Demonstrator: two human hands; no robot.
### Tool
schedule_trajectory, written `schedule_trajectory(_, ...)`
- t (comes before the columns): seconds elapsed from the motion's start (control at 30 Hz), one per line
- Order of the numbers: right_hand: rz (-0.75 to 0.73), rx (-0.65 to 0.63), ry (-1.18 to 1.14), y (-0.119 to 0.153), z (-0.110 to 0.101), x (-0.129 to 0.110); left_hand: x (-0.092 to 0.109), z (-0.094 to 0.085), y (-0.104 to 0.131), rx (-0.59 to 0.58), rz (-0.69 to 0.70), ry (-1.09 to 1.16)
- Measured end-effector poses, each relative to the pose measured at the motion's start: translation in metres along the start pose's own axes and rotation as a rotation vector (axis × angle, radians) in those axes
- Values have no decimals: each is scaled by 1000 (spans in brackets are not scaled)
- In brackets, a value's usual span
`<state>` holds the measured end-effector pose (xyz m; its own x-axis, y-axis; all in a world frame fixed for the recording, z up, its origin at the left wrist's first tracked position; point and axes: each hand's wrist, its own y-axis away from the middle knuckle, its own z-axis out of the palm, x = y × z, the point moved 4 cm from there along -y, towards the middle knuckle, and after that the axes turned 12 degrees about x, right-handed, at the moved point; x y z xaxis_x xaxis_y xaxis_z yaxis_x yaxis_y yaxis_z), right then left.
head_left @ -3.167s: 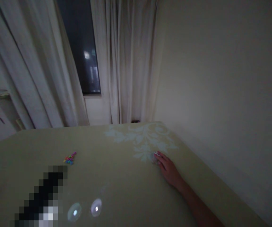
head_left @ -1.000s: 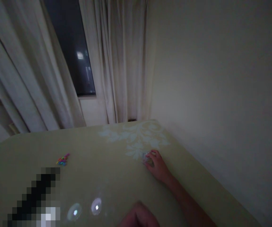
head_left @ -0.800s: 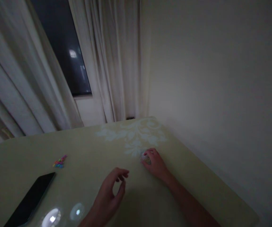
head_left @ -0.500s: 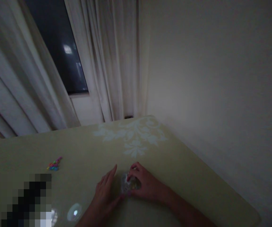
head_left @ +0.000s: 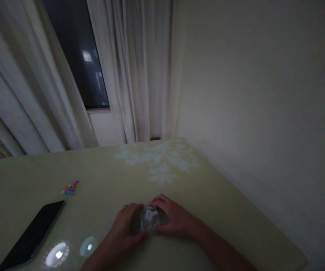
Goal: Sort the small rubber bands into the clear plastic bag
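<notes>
A small clear plastic box [head_left: 150, 218] lies on the table between my hands. Inside it are whitish and gold-coloured bits, too small to name. My left hand [head_left: 128, 224] curves around its left side, with fingertips at the far left corner and thumb at the near one. From the right, my right hand [head_left: 172, 218] grips the same box, fingers at its far edge and thumb at its near edge.
Left of my hands is a small heap of bright multicoloured pieces [head_left: 70, 188]. A dark phone [head_left: 34, 235] lies nearer, at the lower left. Lamp reflections show on the glossy tabletop [head_left: 106, 177]. A wall [head_left: 249, 113] runs along the right, with curtains [head_left: 134, 75] behind.
My left hand has moved right and closed onto the box's left side; before, it was spread apart from it. My right fingers have shifted off the box's top to its far edge.
</notes>
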<state>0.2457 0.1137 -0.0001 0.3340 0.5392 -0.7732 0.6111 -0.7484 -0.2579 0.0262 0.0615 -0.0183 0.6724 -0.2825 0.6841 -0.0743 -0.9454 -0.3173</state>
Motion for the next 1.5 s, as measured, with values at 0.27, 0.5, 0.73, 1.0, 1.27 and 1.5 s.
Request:
schedule_trajectory(0.27,-23,-7,60,-4,5,10,3,2,-1,20,18,-10)
schedule_trajectory(0.5,-26,28,-6,-5,4,12,4,1,0,-5,29,-25)
schedule_trajectory(0.73,0,52,-26,-5,4,14,-7,6,2,29,73,-10)
schedule_trajectory(1.0,7,39,-18,-4,7,17,3,3,-2,5,78,-12)
schedule_trajectory(1.27,-3,18,-52,-5,4,9,0,5,0,1,64,35)
schedule_trajectory(1.5,1,18,-59,-5,5,11,4,2,-1,-19,75,30)
